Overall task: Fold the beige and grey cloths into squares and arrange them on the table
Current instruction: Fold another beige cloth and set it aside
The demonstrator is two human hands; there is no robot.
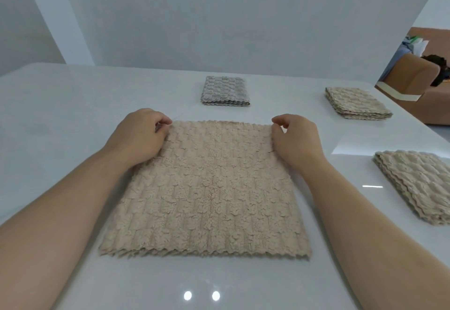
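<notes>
Head view: a large beige cloth (207, 193) lies flat on a white surface (73, 105). The left hand (140, 134) pinches its far left corner and the right hand (295, 139) its far right corner, fingers curled. Beyond this cloth sits a folded grey cloth (225, 90). To its right, well apart, lie a farther folded beige cloth (355, 103) and a nearer folded beige cloth (418, 183).

Centre cloth (207, 188): beige, ribbed brick-like relief, zigzag hem. Far folded cloth (225, 90): grey, same relief. Far-right folded cloth (355, 103) and near-right folded cloth (418, 183): beige, wavy ribs. Table (60, 105): glossy white, faint blue-grey cast. Wall (219, 17): pale grey. Sofa (414, 76): tan-brown, cream stripe.
</notes>
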